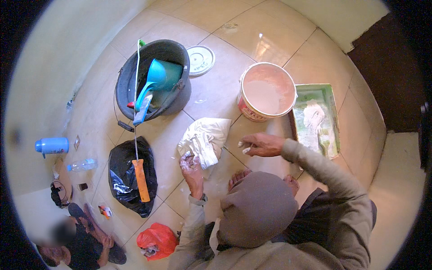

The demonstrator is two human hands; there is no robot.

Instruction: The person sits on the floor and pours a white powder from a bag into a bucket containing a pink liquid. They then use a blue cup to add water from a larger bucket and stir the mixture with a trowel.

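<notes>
A crumpled white bag (208,137) lies on the tiles in front of me. My left hand (192,174), white powder on its fingers, is closed on the bag's near left edge. To the right of the bag and apart from it, my right hand (262,145) hovers with curled fingers. White residue coats its fingertips, and whatever they may pinch is too small to make out. Beyond this hand stands a tub of pinkish-white paste (268,96). Beside the tub is a green paint tray (333,114) with white paste and a brush (324,139) in it.
A black bucket (182,96) holds a blue dipper (164,74); an orange-handled roller (141,180) leans from it across a black plastic bag (119,168). A white lid (204,58), red bag (157,240), blue jug (54,145) and clear bottle (83,165) lie around. Another person (85,245) sits lower left.
</notes>
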